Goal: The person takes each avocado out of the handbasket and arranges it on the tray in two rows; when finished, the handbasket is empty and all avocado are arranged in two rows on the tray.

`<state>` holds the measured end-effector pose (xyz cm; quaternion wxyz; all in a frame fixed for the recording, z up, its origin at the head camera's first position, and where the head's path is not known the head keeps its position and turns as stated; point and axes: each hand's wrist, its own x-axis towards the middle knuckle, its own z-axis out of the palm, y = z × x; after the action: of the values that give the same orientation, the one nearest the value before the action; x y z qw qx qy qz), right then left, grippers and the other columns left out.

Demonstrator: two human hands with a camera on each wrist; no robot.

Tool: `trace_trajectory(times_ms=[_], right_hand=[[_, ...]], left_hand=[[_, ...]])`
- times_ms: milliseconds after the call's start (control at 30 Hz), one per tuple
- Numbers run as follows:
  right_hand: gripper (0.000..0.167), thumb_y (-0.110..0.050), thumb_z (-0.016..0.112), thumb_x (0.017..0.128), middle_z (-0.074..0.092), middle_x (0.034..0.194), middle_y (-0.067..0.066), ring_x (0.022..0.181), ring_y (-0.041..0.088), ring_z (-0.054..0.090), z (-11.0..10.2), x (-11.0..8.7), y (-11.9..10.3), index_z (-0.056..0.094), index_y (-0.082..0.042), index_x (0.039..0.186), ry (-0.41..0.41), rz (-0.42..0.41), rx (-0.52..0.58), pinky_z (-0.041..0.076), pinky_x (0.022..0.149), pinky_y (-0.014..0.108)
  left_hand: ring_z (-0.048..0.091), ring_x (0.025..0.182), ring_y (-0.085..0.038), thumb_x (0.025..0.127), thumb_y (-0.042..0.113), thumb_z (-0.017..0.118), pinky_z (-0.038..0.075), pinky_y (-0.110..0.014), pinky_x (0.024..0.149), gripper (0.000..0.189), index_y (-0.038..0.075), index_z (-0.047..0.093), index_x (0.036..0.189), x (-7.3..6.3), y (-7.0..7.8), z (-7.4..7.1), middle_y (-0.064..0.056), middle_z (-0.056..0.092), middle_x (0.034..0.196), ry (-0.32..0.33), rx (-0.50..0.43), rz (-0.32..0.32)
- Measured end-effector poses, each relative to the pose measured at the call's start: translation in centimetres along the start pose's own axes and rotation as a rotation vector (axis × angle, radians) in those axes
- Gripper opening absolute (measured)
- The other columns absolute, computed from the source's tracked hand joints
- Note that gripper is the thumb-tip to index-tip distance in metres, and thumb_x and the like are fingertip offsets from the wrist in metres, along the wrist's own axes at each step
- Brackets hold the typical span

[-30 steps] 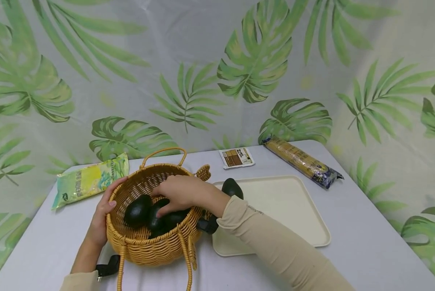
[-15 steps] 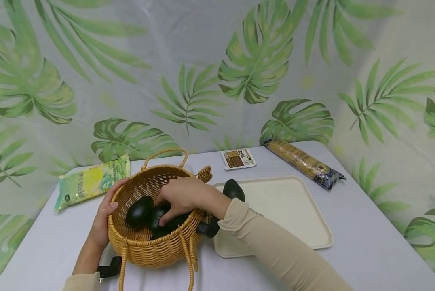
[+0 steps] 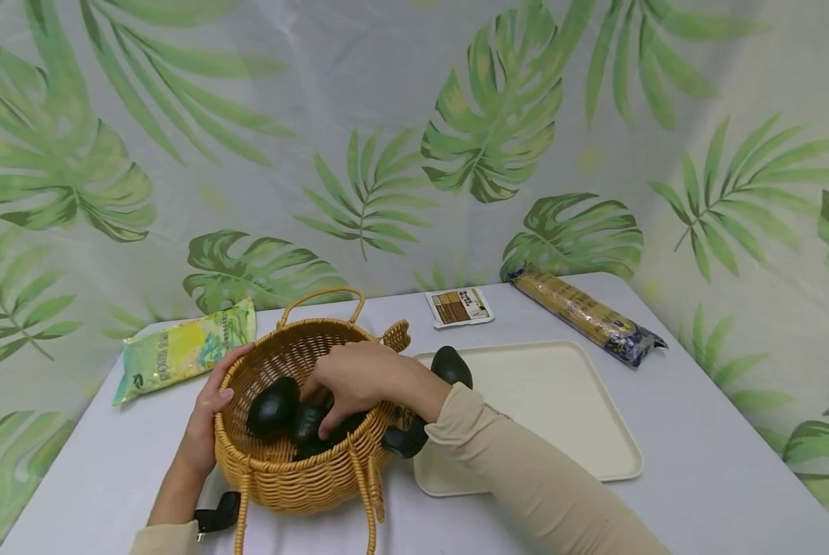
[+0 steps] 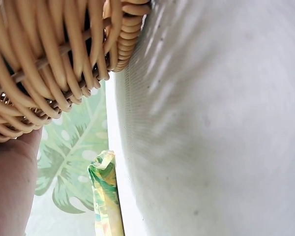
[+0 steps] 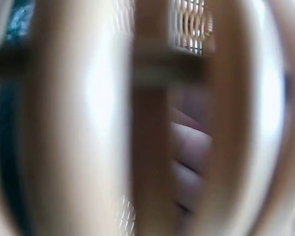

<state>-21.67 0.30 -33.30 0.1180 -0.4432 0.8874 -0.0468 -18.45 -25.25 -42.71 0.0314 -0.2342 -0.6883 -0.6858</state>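
A round wicker basket (image 3: 297, 489) tilts toward me in the head view, with several dark green avocados inside. My left hand (image 3: 203, 424) grips its left rim, thumb over the edge and fingers along the outside. Reaching in over the right rim, my right hand (image 3: 359, 378) pinches the middle avocado (image 3: 309, 430) between thumb and fingers; the fingertips are hidden behind it. Another avocado (image 3: 273, 407) lies to the left of that one. In the left wrist view the woven wall (image 4: 54, 54) fills the upper left. Blurred wicker strands (image 5: 108, 98) cover most of the right wrist view.
A cream tray (image 3: 560, 416) lies right of the basket, with one avocado (image 3: 452, 366) at its far left corner. Behind are a green-yellow bag (image 3: 186, 351), a small flat packet (image 3: 459, 307) and a long noodle pack (image 3: 588, 316). Tall basket handles (image 3: 364, 493) stick out toward me.
My right hand's fingers have sunk deeper behind the middle avocado and closed around it. My left hand keeps its grip on the rim. The whole head view has shifted slightly.
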Motion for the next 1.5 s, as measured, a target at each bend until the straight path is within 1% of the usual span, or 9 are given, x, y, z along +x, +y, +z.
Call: trace_trajectory(times_ms=[167,333,567,900,1067,1200,1300,1433,1500], right_hand=[[0.06,-0.054,0.085,0.078,0.076,0.109,-0.02,0.094,-0.006,0.068,0.0,-0.1,0.1,0.071,-0.032,0.132,-0.017,-0.012,0.037,0.054,0.076,0.022],[0.053,-0.053,0.086,0.078,0.076,0.099,-0.022,0.089,-0.008,0.067,0.2,-0.1,0.1,0.075,-0.031,0.125,-0.036,-0.007,0.07,0.054,0.08,0.022],[0.049,-0.055,0.085,0.077,0.075,0.1,-0.024,0.089,-0.007,0.066,0.1,0.0,0.0,0.076,-0.035,0.12,-0.064,0.001,0.024,0.054,0.077,0.023],[0.06,-0.049,0.087,0.078,0.072,0.101,-0.024,0.097,-0.003,0.066,-0.1,0.3,-0.1,0.07,-0.031,0.132,-0.133,-0.004,0.005,0.051,0.082,0.022],[0.059,-0.044,0.087,0.08,0.072,0.104,-0.023,0.099,-0.002,0.066,-0.4,0.3,0.0,0.068,-0.028,0.134,-0.161,-0.033,0.041,0.051,0.084,0.021],[0.057,-0.04,0.088,0.081,0.072,0.103,-0.021,0.099,-0.004,0.064,-0.6,0.1,0.7,0.069,-0.025,0.133,-0.145,-0.114,0.142,0.05,0.084,0.018],[0.058,-0.037,0.087,0.083,0.072,0.107,-0.017,0.1,-0.004,0.064,-0.8,-0.2,1.3,0.068,-0.02,0.134,-0.113,-0.195,0.262,0.049,0.085,0.016],[0.056,-0.037,0.084,0.086,0.072,0.116,-0.011,0.105,-0.001,0.064,-0.8,-0.4,1.8,0.068,-0.015,0.135,-0.009,-0.251,0.342,0.048,0.088,0.017],[0.054,-0.038,0.081,0.089,0.072,0.121,-0.008,0.109,0.001,0.064,-0.7,-0.4,1.8,0.067,-0.016,0.136,0.046,-0.247,0.319,0.048,0.092,0.018]], left_hand=[[0.043,0.136,-0.02,0.103,0.021,0.024,0.046,-0.023,0.102,0.059,0.011,0.03,0.16,0.0,0.0,0.1,-0.003,0.038,0.154,0.005,0.01,-0.011],[0.043,0.136,-0.02,0.102,0.021,0.024,0.047,-0.023,0.102,0.059,0.01,0.031,0.16,0.0,0.0,0.0,-0.003,0.038,0.154,0.008,0.016,-0.008],[0.044,0.136,-0.021,0.103,0.019,0.024,0.046,-0.023,0.103,0.059,0.01,0.031,0.16,0.1,-0.1,0.0,-0.004,0.039,0.154,-0.001,0.005,0.01],[0.046,0.134,-0.02,0.102,0.021,0.025,0.047,-0.023,0.102,0.058,0.011,0.032,0.159,0.1,-0.1,0.0,-0.003,0.04,0.153,0.007,0.004,-0.007],[0.046,0.135,-0.02,0.102,0.021,0.025,0.047,-0.023,0.102,0.059,0.011,0.031,0.16,0.0,-0.2,-0.1,-0.002,0.04,0.153,0.01,0.007,-0.017],[0.045,0.135,-0.021,0.102,0.02,0.025,0.047,-0.023,0.102,0.059,0.011,0.032,0.16,0.0,-0.2,0.0,-0.002,0.039,0.154,0.01,0.003,-0.011],[0.046,0.134,-0.021,0.102,0.018,0.025,0.047,-0.024,0.101,0.059,0.011,0.031,0.16,0.0,-0.2,0.0,-0.003,0.039,0.153,0.003,-0.004,0.0],[0.047,0.134,-0.021,0.102,0.017,0.024,0.048,-0.024,0.1,0.058,0.01,0.031,0.16,0.1,-0.1,0.0,-0.004,0.039,0.153,-0.003,-0.005,0.007],[0.047,0.134,-0.021,0.102,0.018,0.024,0.048,-0.023,0.1,0.058,0.01,0.032,0.159,0.1,-0.1,0.0,-0.005,0.039,0.153,0.001,-0.002,0.004]])
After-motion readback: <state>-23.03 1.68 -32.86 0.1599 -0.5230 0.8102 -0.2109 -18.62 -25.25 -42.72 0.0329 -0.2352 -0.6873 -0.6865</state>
